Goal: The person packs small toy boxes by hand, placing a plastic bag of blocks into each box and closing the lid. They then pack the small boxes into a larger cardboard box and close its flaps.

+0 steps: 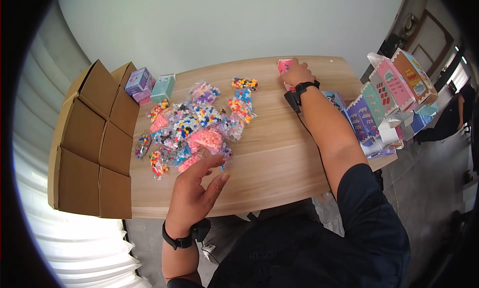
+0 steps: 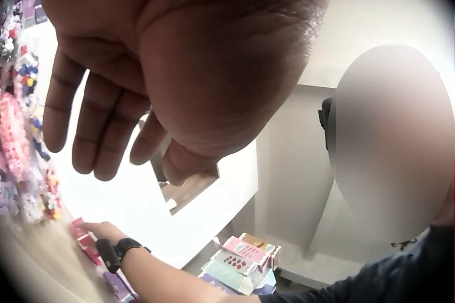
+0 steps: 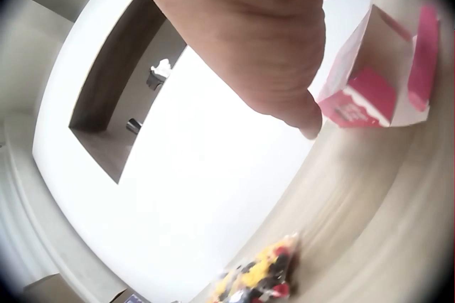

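Over the table's front, my left hand (image 1: 194, 190) is held in the air with loosely bent, spread fingers and nothing in them. It is nearest to a pile of clear bags of small coloured pieces (image 1: 184, 126); bags of pink pieces (image 1: 205, 140) lie just beyond its fingertips. At the far side of the table, my right hand (image 1: 298, 73) grips a small pink cardboard box (image 1: 284, 66). In the right wrist view, the thumb is at the edge of this box (image 3: 370, 97), whose flaps stand open; the other fingers are mostly hidden.
Brown cardboard boxes (image 1: 80, 153) line the left edge, with purple (image 1: 139, 81) and mint (image 1: 163, 88) cartons behind them. Colourful opened cartons (image 1: 384, 93) crowd the right edge. A small bag of yellow, black and red pieces (image 1: 244, 83) lies left of the right hand. A cable (image 1: 319, 150) hangs along the right arm.
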Demonstrator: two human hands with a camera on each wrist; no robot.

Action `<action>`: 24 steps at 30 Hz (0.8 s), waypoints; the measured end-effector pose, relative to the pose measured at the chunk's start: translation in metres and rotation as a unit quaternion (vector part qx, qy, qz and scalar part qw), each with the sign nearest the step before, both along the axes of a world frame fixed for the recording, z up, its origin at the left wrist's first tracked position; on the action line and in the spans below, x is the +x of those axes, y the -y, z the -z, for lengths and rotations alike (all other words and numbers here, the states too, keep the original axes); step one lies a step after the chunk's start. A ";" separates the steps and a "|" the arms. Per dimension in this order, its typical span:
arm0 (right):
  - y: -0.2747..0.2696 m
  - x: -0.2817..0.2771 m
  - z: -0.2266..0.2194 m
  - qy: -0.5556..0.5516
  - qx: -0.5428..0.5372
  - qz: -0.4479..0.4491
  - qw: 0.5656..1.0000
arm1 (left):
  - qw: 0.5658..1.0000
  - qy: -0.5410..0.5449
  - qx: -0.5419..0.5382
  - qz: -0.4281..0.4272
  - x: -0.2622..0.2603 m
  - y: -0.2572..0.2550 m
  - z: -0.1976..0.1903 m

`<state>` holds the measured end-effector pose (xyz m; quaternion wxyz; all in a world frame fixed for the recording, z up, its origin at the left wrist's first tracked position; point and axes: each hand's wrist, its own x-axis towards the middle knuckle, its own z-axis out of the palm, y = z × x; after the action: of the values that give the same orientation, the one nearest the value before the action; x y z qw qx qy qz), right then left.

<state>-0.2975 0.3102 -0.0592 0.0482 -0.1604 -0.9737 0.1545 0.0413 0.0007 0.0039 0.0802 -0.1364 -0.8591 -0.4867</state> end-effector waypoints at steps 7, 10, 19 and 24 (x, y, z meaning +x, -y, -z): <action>0.013 0.017 -0.007 -0.145 -0.079 -0.101 0.981 | 1.000 0.010 -0.005 0.013 -0.007 -0.008 -0.001; 0.025 0.055 -0.043 -0.185 -0.135 -0.255 0.939 | 1.000 -0.005 0.002 0.007 -0.015 -0.008 0.003; 0.049 0.207 -0.084 -0.215 -0.072 -0.600 0.767 | 0.997 -0.061 -0.034 -0.041 -0.026 -0.014 -0.008; 0.053 0.236 -0.083 -0.187 -0.081 -0.635 0.745 | 0.994 -0.044 -0.095 0.022 -0.034 -0.019 -0.006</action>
<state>-0.0614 0.2571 0.0241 0.1067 0.5238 -0.8059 0.2545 0.0075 0.0195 0.0098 0.0941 -0.1837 -0.8937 -0.3984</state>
